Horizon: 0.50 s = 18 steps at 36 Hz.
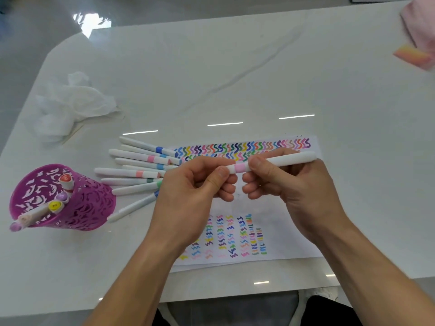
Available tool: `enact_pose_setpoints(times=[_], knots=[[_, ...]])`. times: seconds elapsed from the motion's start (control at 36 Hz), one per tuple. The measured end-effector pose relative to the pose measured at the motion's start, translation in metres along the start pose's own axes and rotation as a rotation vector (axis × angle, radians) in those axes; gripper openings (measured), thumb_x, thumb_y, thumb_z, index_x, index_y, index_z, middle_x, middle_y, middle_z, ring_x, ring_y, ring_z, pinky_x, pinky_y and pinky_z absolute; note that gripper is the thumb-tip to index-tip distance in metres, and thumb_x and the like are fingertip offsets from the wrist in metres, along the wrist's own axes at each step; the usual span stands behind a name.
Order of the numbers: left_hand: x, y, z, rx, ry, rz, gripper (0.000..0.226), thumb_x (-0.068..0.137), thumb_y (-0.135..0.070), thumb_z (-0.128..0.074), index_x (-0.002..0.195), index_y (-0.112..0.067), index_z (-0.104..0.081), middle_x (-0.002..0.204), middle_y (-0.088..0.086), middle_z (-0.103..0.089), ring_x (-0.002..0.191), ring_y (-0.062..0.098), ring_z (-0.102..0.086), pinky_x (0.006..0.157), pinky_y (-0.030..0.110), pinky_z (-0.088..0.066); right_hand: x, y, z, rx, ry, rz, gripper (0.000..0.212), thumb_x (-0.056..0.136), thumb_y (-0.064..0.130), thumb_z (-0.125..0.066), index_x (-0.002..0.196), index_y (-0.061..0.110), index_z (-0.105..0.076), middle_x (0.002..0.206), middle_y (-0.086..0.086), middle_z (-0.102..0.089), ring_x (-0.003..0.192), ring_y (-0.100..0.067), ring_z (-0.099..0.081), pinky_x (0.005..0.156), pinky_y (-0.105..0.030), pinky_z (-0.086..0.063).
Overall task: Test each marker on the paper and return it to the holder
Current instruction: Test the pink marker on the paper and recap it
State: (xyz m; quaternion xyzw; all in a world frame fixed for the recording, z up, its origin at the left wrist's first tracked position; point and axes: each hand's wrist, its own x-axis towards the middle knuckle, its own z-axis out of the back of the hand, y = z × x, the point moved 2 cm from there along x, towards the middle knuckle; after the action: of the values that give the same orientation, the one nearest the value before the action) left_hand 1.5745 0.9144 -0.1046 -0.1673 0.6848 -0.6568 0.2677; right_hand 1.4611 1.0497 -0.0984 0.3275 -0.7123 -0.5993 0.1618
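I hold a white marker with a pink band (277, 161) level above the paper (282, 227), which is covered in coloured squiggles. My right hand (289, 182) grips the marker's barrel. My left hand (193, 184) pinches its cap end beside the pink band. Several white markers (138, 170) lie fanned on the table left of the paper. A purple cut-out holder (80, 208) stands at the left with several markers in it.
A crumpled white tissue (70, 107) lies behind the holder. A pink cloth (421, 22) and a pink-orange pad (412, 55) sit at the far right corner. The white table (235, 78) has its front edge close to my body.
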Motion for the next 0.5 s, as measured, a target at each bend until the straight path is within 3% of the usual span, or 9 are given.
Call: enact_pose_setpoints(times=[0.11,0.31,0.5], knots=[[-0.0003,-0.0013,-0.0005,-0.016,-0.030,-0.023,0.017,0.096,-0.007,-0.064,0.100,-0.015,-0.077,0.077,0.007,-0.075,0.066,0.018,-0.070,0.066,0.026,-0.057,0.0005,0.0003,-0.0009,0.051,0.002,-0.009,0.016,0.084,0.021,-0.078,0.090,0.006,-0.080,0.077,-0.019,-0.077,0.068,-0.031,-0.076,0.062,-0.031,-0.061],[-0.0001,-0.0073,-0.0051,-0.011,-0.064,-0.086,0.016,0.094,-0.004,-0.066,0.096,-0.015,-0.078,0.073,0.005,-0.074,0.061,0.015,-0.068,0.062,0.022,-0.056,0.0001,-0.0024,0.0003,0.105,0.010,-0.004,0.013,0.080,0.027,-0.081,0.088,0.016,-0.082,0.078,-0.017,-0.077,0.067,-0.030,-0.076,0.063,-0.031,-0.061],[0.0002,-0.0058,-0.0052,0.008,-0.074,-0.066,0.015,0.093,-0.003,-0.065,0.097,-0.012,-0.077,0.072,0.005,-0.075,0.060,0.014,-0.068,0.062,0.021,-0.055,0.0014,-0.0071,0.0012,0.126,0.010,-0.018,0.019,0.081,0.026,-0.080,0.091,0.010,-0.080,0.082,-0.023,-0.076,0.068,-0.031,-0.076,0.064,-0.032,-0.061]])
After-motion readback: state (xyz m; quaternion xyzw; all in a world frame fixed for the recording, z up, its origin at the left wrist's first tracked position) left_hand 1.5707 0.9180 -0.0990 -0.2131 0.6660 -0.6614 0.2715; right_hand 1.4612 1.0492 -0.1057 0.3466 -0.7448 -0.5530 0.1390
